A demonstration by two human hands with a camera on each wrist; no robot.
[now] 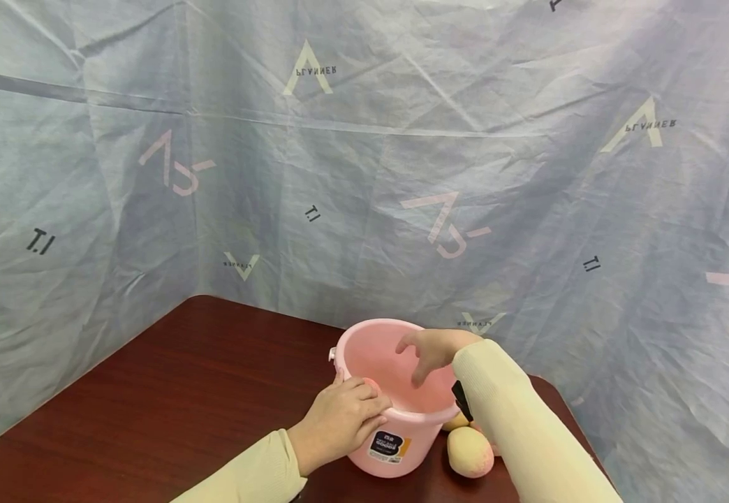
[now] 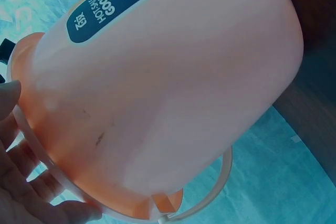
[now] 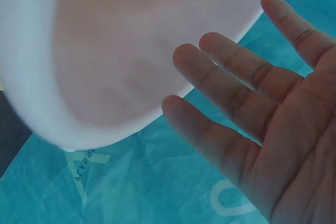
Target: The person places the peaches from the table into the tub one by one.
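Note:
A pink plastic bucket [image 1: 396, 447] with a dark label [image 1: 386, 444] stands upright on the table. My left hand [image 1: 342, 412] grips its near-left rim; the left wrist view shows the fingers at the rim [image 2: 39, 153]. A small reddish-pink patch [image 1: 371, 384] shows beside those fingers, mostly hidden, so its kind is unclear. Over the bucket's mouth hovers my right hand [image 1: 430, 351], fingers spread and holding nothing. In the right wrist view its fingertips [image 3: 181, 108] lie in front of the bucket's rim [image 3: 100, 140]. A yellow-and-pink peach-like fruit [image 1: 470, 453] lies right of the bucket.
Another yellowish fruit [image 1: 455, 421] is partly hidden between the bucket and my right sleeve [image 1: 515, 426]. A white bucket handle [image 2: 223, 177] hangs down in the left wrist view. The dark red-brown table [image 1: 182, 391] meets a grey printed cloth [image 1: 364, 175] behind.

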